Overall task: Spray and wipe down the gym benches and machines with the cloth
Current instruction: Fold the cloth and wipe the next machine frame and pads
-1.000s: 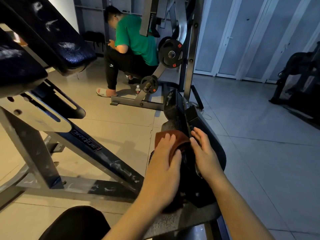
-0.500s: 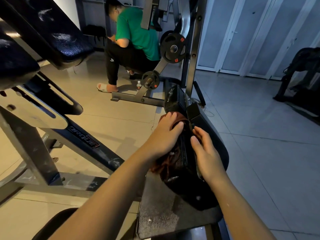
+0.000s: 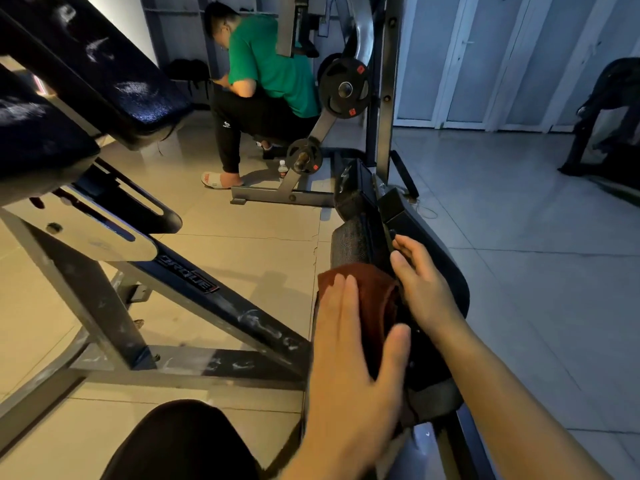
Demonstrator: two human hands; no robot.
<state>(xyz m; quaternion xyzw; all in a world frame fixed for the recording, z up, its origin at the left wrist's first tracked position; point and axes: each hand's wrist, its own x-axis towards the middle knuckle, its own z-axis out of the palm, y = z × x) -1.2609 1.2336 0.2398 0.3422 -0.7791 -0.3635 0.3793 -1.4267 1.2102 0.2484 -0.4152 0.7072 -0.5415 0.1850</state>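
In the head view, two bare hands are being shown at work on one black padded machine part, which is running from 6 o'clock up towards the centre. One dark red cloth is being pressed flat against the left face of this pad by the left hand, palm down and fingers stretched out, not curled around the fabric; the cloth is showing past the fingertips towards 12 o'clock. The right hand is being rested just beside it at 3 o'clock of the cloth, its fingers laid loosely open on the pad's edge and closed on nothing.

At 9 o'clock one bench frame is being seen, its slanted beam lettered with what is reading as "ORQUE", the first letter being hidden. Two dark blue bench pads are hanging over it at 10 o'clock.

At 12 o'clock one person in a green shirt is being seen bent over beside a plate-loaded machine, on which two weight plates are being carried, the smaller one lower. One small bottle is standing on the tiled floor near them.
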